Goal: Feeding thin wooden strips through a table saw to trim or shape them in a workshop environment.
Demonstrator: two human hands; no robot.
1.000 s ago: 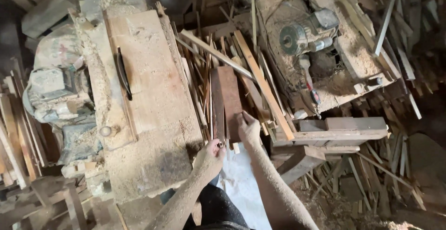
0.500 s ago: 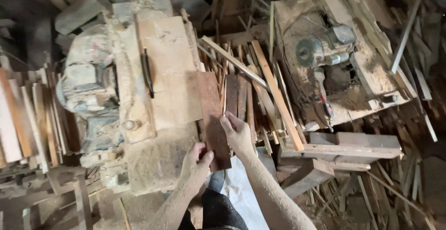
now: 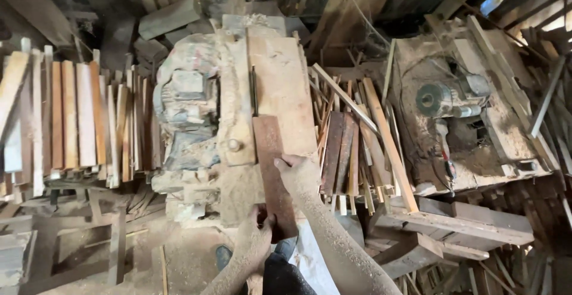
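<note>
Saw table (image 3: 286,86): the biggest thing here, a long dusty wooden top with a dark slot for the blade. All the places below are told from this table.
What changed: a second ago the dark board lay to the right of the table, by the stick pile. Now it lies on the table, pointing along it, with its far end near the slot. It looks lined up to go along the table.
Second machine (image 3: 453,101): to the right of the table, a round motor on its own wooden stand, well apart from the hands.
Stacked slats (image 3: 71,122): to the left of the table, pale and reddish boards side by side.
Motor block (image 3: 185,110): touching the table's left side, grey and covered in sawdust.
Stick pile (image 3: 351,146): just to the right of the table, thin strips and dark boards. It is crowded close beside the right hand.
Dark board (image 3: 271,164): long, flat and brown, on the near half of the table, its near end sticking out over the edge.
Right hand (image 3: 301,173): flat on the board's right edge, fingers pressed against it.
Left hand (image 3: 257,238): at the near end of the board, fingers curled around that end.
Knob (image 3: 233,145): small and round, on the table just left of the board.
</note>
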